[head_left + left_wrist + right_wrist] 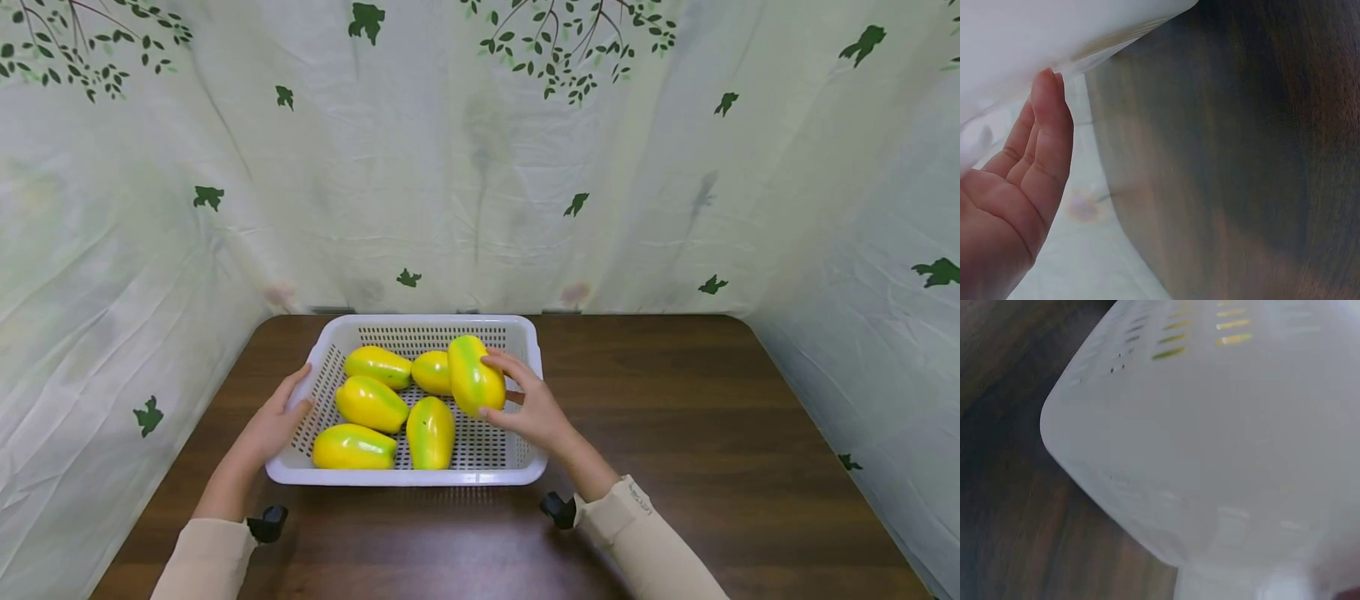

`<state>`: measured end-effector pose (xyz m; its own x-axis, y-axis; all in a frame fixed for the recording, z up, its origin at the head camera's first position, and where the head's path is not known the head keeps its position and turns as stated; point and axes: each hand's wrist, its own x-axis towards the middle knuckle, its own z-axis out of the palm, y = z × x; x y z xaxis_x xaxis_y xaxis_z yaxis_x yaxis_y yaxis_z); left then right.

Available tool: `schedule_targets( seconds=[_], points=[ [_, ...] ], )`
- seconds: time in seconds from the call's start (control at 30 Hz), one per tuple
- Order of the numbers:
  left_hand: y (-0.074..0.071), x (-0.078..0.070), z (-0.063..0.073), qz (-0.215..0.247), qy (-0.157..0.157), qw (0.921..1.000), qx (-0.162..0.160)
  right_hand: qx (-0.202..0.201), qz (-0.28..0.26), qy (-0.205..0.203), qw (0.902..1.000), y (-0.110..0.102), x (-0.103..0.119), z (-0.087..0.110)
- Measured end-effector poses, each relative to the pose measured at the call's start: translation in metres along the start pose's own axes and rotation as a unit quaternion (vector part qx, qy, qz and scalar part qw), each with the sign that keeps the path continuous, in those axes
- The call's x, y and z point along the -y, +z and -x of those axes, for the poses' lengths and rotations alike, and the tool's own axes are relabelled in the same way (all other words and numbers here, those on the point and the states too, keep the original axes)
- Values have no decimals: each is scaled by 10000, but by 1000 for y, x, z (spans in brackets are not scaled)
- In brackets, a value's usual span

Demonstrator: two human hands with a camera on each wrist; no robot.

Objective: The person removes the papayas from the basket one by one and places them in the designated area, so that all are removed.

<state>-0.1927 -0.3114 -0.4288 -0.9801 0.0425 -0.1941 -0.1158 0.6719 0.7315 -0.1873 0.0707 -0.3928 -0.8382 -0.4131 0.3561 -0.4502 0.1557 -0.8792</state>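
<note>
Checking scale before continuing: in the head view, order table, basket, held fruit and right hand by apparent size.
Largest to smallest:
1. Table
2. Basket
3. Held fruit and right hand: too alike to rank, and the fruit hides part of the basket.

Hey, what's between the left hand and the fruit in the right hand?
The left wall of the basket, then other yellow fruits lying in it; the head view shows this.
</note>
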Motion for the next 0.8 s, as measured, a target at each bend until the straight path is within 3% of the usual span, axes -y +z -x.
schedule_targets(
  seconds=[0.23,0.8],
  points=[
    [0,-1,1,200,148,9997,-1,-404,-117,-130,9990,-15,-4,4],
    [1,-1,3,517,87,9986,-11,-1396,0,2,9902,-56,-32,24]
  ],
)
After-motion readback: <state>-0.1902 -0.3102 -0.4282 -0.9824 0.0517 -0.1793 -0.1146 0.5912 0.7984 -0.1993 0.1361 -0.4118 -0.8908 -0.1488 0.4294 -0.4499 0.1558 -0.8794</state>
